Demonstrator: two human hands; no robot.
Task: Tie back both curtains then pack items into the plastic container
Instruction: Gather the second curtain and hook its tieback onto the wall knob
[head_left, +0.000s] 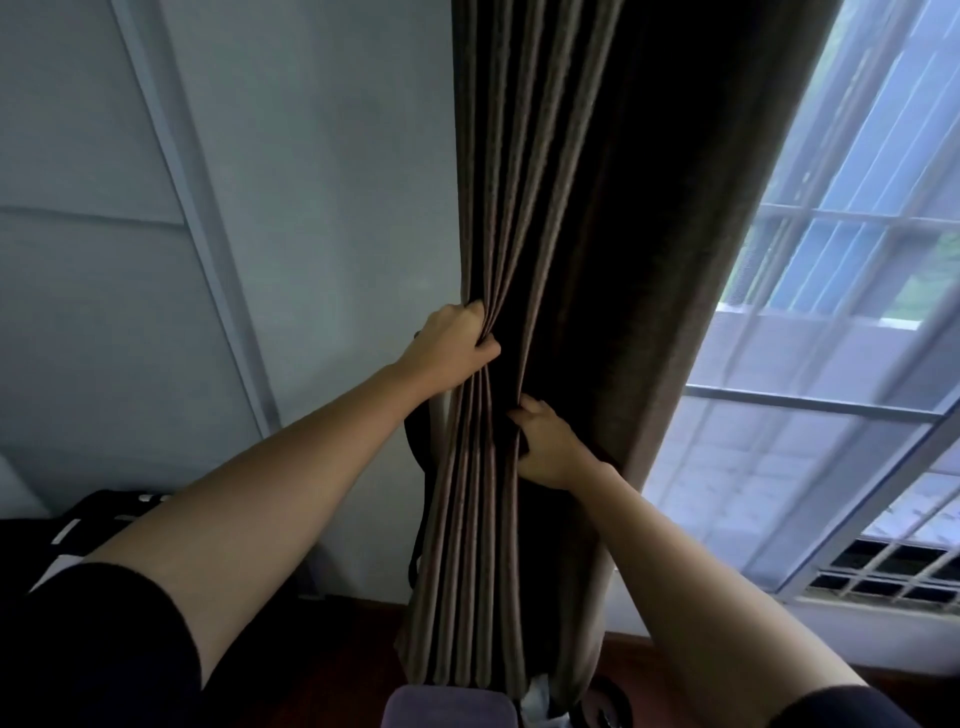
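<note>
Over on the left, a pale panelled wall (260, 208) is filling the background. A black thing with white stripes (104, 512) is lying low against it, too dim to name. The person's left arm, in a black sleeve (93, 649), is reaching up and to the right. The left hand (457, 345) is gripping the left edge of the brown pleated curtain (519, 182). Its fingers are curling tight round a bunch of pleats and squeezing them together about halfway down the hanging cloth. Just beneath that wrist a dark strap (414, 447) is hanging in a loop beside the curtain's left edge, between cloth and wall; where it is fastened is hidden.

The curtain itself is hanging gathered in a narrow column in the middle of the view, between the wall and the window. Its folds are drawing in where the hands are holding it and fanning out below, towards the reddish wooden floor (337, 654). A greyish-purple rounded thing (447, 706) is sitting at the bottom edge, in front of the curtain's hem.

The right hand (548, 447) is holding the cloth lower down, just right of the left hand, with the thumb pointing up and the fingers curling into a dark fold. The fingers are sinking into shadow, so I cannot tell whether they are pinching only fabric. To the right, daylight is coming through a window (857, 364) with bars showing behind the glass.
</note>
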